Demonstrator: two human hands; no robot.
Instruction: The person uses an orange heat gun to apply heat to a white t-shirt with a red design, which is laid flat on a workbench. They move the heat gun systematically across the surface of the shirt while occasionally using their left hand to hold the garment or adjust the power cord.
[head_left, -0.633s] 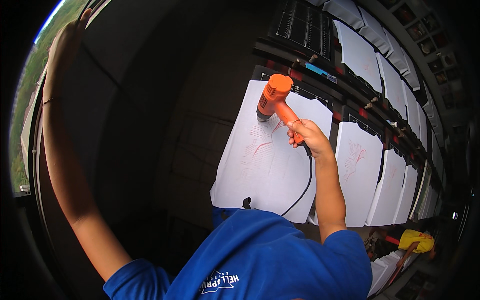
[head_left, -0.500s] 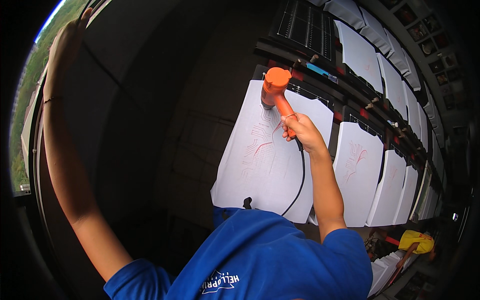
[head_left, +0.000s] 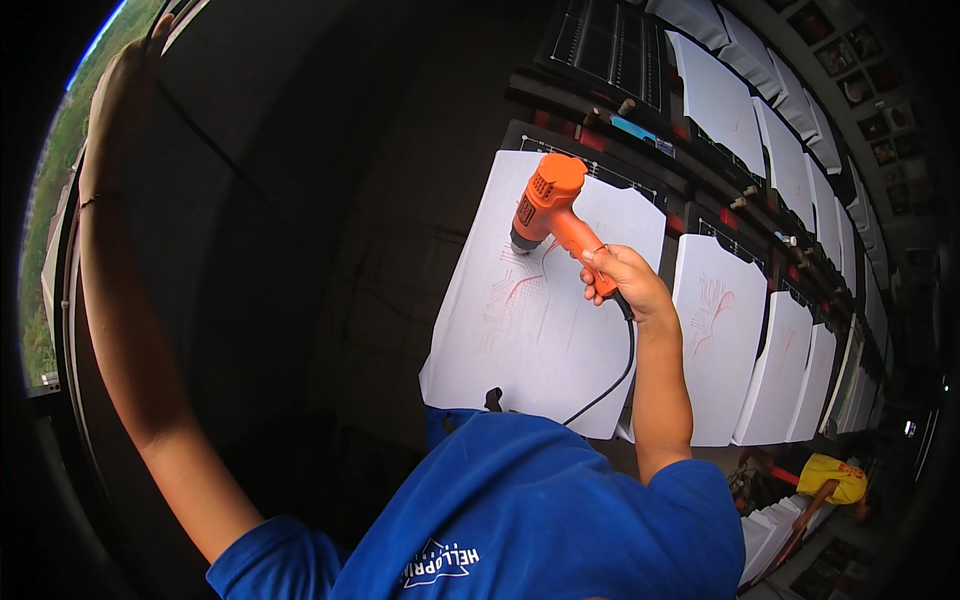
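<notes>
My right hand point(head_left: 632, 283) is wrapped round the handle of an orange heat gun point(head_left: 552, 192). Its dark nozzle points down at a white fabric sheet point(head_left: 470, 330), over the upper part of a thin red line print. Whether nozzle and fabric touch I cannot tell. From the handle a black cord point(head_left: 631, 350) curves down toward my body. Raised at the far left, my left hand point(head_left: 128, 75) is closed beside the window frame, with a black cable point(head_left: 205, 137) running from it; its fingers are partly hidden in shadow.
The sheet lies on a black board point(head_left: 530, 137). To the right, more white-covered boards point(head_left: 716, 340) stand in rows along a dark rail point(head_left: 680, 165). A bare black board point(head_left: 610, 50) is at the top. A person in a yellow top point(head_left: 832, 480) works at the lower right.
My right hand has brought the heat gun down and slightly right, so its nozzle sits lower over the print. My left hand stays raised, shifted slightly left in view.
</notes>
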